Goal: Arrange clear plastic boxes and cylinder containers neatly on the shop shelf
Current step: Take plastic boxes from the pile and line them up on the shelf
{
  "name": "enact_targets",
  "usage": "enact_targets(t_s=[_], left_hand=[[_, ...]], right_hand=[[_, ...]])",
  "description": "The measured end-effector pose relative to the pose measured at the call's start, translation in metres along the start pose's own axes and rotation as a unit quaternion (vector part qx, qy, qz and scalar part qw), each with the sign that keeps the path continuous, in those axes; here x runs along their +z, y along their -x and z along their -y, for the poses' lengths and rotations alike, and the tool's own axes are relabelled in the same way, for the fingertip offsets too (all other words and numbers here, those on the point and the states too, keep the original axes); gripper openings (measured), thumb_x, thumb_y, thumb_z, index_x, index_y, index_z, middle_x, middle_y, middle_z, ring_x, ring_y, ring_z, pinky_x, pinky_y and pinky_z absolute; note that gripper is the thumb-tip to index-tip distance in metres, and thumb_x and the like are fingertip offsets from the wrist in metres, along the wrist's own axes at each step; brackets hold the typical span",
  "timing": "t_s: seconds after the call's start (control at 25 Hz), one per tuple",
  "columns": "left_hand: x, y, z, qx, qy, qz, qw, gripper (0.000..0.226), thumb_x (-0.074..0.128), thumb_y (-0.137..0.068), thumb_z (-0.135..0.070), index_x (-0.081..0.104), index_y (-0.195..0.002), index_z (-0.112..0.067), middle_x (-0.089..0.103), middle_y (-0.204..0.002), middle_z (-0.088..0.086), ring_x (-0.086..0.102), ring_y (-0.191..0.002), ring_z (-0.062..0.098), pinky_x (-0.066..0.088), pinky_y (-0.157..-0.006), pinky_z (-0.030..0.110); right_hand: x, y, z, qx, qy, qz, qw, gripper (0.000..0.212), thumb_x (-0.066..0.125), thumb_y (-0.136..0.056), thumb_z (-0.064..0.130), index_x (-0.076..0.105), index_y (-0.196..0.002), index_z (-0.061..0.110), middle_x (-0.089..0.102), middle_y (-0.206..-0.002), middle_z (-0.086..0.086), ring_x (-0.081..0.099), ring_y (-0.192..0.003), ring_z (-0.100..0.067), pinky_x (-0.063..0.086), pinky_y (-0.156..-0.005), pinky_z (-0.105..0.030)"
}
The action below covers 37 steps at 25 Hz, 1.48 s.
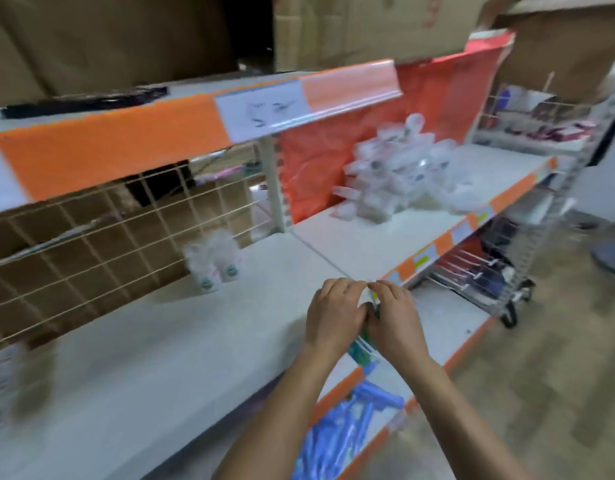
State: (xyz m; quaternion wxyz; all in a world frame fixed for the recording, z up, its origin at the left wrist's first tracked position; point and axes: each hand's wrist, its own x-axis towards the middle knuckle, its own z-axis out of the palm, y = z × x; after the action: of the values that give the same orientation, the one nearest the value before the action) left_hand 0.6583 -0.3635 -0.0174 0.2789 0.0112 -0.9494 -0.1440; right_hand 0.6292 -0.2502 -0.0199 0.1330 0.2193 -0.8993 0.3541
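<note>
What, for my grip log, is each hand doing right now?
Left hand: fingers curled on the small clear item held between both hands.
Right hand: curled on the same item; blur hides details.

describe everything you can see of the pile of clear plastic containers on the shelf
The pile of clear plastic containers sits on the white shelf, to the right, in front of the orange-red backing sheet. It looks like see-through, whitish plastic: boxes and rounder tubs heaped unevenly several layers high, some tilted, a few loose at its foot. Blur hides lids and labels. No hand touches it; the left hand and right hand are nearer, gripping a small packet.
</note>
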Motion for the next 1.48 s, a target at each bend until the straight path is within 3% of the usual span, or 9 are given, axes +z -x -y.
enact_targets(t_s=[0.2, 0.6, 0.76, 0.96, 1.08, 1.24, 1.48], left_hand=[[0.046, -0.046, -0.045, 0.022, 0.036, 0.016, 0.999, 0.04, 0.045, -0.079, -0.04, 0.068, -0.103, -0.018, 0.067, -0.092, 0.0, 0.062, -0.084, 0.024, 0.053, -0.072, 0.03], [0.126, -0.154, -0.064, 0.033, 0.062, 0.014, 0.997, 0.043, 0.043, -0.077, -0.041, 0.067, -0.105, -0.018, 0.066, -0.097, 0.0, 0.061, -0.086, 0.024, 0.052, -0.074, 0.029], [0.16, -0.202, -0.059, 0.026, 0.081, 0.026, 0.996, 0.046, 0.045, -0.079, -0.04, 0.065, -0.112, -0.015, 0.065, -0.105, 0.003, 0.06, -0.094, 0.026, 0.051, -0.082, 0.031], [0.19, -0.24, -0.06, -0.012, 0.126, 0.079, 0.989, 0.05, 0.056, -0.087, -0.034, 0.05, -0.133, -0.014, 0.055, -0.126, 0.006, 0.048, -0.117, 0.025, 0.038, -0.097, 0.034], [0.204, -0.265, -0.063, -0.023, 0.113, 0.03, 0.993, 0.057, 0.045, -0.082, -0.045, 0.053, -0.126, -0.01, 0.057, -0.119, 0.01, 0.055, -0.109, 0.03, 0.046, -0.089, 0.036], [0.22, -0.309, -0.065, -0.03, 0.088, -0.033, 0.995, 0.049, 0.071, -0.079, -0.025, 0.056, -0.123, -0.008, 0.058, -0.115, 0.011, 0.056, -0.106, 0.032, 0.048, -0.087, 0.037], [0.244, -0.364, -0.083, -0.037, 0.021, -0.085, 0.995, 0.053, 0.075, -0.073, -0.029, 0.057, -0.122, -0.017, 0.059, -0.113, 0.005, 0.056, -0.101, 0.027, 0.05, -0.085, 0.037]], right_hand=[[-0.039, -0.024, -0.066, 0.034, 0.032, -0.014, 0.999, 0.051, 0.064, -0.064, -0.006, 0.059, -0.115, 0.0, 0.059, -0.116, -0.019, 0.051, -0.108, -0.04, 0.041, -0.094, -0.04], [-0.036, -0.115, -0.143, 0.067, 0.051, -0.032, 0.996, 0.047, 0.066, -0.067, -0.004, 0.06, -0.114, 0.002, 0.061, -0.114, -0.017, 0.053, -0.104, -0.04, 0.042, -0.09, -0.04], [-0.028, -0.168, -0.171, 0.092, 0.059, -0.045, 0.993, 0.044, 0.06, -0.077, 0.0, 0.057, -0.121, 0.003, 0.057, -0.123, -0.017, 0.049, -0.115, -0.037, 0.038, -0.097, -0.041], [-0.023, -0.208, -0.2, 0.122, 0.044, -0.062, 0.99, 0.041, 0.06, -0.075, -0.001, 0.06, -0.116, 0.0, 0.058, -0.117, -0.019, 0.051, -0.109, -0.04, 0.04, -0.094, -0.042], [-0.027, -0.234, -0.22, 0.115, 0.043, -0.067, 0.99, 0.046, 0.063, -0.065, -0.001, 0.061, -0.112, -0.001, 0.059, -0.112, -0.02, 0.053, -0.104, -0.042, 0.041, -0.092, -0.042], [-0.037, -0.284, -0.241, 0.105, 0.033, -0.1, 0.989, 0.049, 0.064, -0.069, -0.003, 0.057, -0.117, 0.0, 0.057, -0.119, -0.02, 0.049, -0.112, -0.039, 0.035, -0.098, -0.04], [-0.05, -0.363, -0.278, 0.064, -0.009, -0.083, 0.994, 0.056, 0.059, -0.074, -0.003, 0.046, -0.128, 0.003, 0.047, -0.131, -0.014, 0.041, -0.121, -0.033, 0.025, -0.099, -0.026]])
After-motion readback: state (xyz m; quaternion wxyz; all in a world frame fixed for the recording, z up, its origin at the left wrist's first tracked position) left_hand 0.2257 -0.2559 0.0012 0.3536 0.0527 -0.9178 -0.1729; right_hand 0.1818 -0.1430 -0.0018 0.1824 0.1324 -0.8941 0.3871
